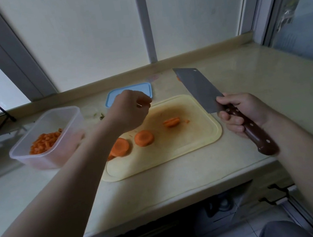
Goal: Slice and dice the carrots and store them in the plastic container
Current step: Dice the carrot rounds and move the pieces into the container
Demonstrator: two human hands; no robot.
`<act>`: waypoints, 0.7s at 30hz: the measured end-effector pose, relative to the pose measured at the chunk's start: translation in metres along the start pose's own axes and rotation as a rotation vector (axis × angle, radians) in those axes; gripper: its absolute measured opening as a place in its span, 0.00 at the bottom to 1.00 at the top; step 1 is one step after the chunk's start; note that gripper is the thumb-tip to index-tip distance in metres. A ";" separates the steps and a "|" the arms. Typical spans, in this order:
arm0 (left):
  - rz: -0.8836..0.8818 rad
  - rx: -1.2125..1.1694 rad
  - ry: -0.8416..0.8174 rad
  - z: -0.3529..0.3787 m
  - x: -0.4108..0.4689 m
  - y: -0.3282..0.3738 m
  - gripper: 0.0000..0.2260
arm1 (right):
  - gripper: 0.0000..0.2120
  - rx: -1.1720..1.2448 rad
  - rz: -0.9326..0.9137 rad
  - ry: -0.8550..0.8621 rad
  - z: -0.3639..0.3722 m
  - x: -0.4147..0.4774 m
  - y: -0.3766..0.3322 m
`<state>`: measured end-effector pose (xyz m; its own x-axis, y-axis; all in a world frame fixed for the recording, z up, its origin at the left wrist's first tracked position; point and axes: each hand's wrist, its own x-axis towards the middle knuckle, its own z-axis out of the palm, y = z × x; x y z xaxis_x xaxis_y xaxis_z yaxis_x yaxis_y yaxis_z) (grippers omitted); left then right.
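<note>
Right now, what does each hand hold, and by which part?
The right hand grips the cleaver by its brown handle. The left hand is curled; whether it pinches anything cannot be told.

Two thick carrot rounds (144,138) lie flat on the yellow cutting board (167,157), with a smaller cut piece (171,122) behind them. To the left, the clear plastic container (43,162) stands open, part-filled with diced carrot (45,143).
</note>
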<state>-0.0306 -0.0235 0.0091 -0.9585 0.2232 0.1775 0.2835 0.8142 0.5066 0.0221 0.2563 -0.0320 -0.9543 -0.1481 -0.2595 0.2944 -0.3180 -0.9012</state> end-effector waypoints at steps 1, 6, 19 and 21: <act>-0.046 -0.137 0.023 0.003 0.000 0.005 0.12 | 0.11 0.003 0.008 -0.015 -0.001 0.000 0.000; -0.467 -1.210 0.022 0.027 0.015 0.038 0.14 | 0.13 0.001 0.015 -0.045 0.001 -0.005 0.000; -0.469 -1.549 -0.068 0.025 0.020 0.033 0.09 | 0.12 -0.015 0.001 -0.035 0.002 -0.004 -0.002; -0.411 -1.244 -0.047 0.022 0.013 0.024 0.10 | 0.14 0.010 0.008 0.012 0.003 -0.004 -0.003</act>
<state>-0.0374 0.0105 0.0049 -0.9743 0.1179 -0.1922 -0.2131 -0.2036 0.9556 0.0256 0.2554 -0.0273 -0.9525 -0.1396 -0.2705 0.3022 -0.3261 -0.8957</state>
